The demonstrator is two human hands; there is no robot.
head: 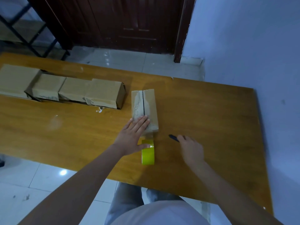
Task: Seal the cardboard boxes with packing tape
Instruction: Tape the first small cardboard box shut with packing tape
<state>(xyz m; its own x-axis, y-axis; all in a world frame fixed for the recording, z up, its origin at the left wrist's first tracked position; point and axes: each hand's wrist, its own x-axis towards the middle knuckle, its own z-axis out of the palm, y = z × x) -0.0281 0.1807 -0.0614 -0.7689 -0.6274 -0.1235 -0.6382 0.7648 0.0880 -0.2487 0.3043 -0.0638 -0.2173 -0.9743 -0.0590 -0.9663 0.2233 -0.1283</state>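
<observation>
A small cardboard box (146, 101) lies on the wooden table (211, 120), its top seam running away from me with clear tape over it. My left hand (133, 137) lies flat with spread fingers on the near end of the box, the thumb touching a yellow-green roll of packing tape (148, 154) that stands on edge just in front of the box. A strip of tape runs from the roll up to the box. My right hand (191, 149) rests on the table to the right, its fingers on a dark cutter (174, 138).
A row of several cardboard boxes (65, 90) sits at the table's back left. A dark wooden door (129, 21) and a black metal rack (24, 33) stand beyond the table. A pale wall (251, 46) is on the right.
</observation>
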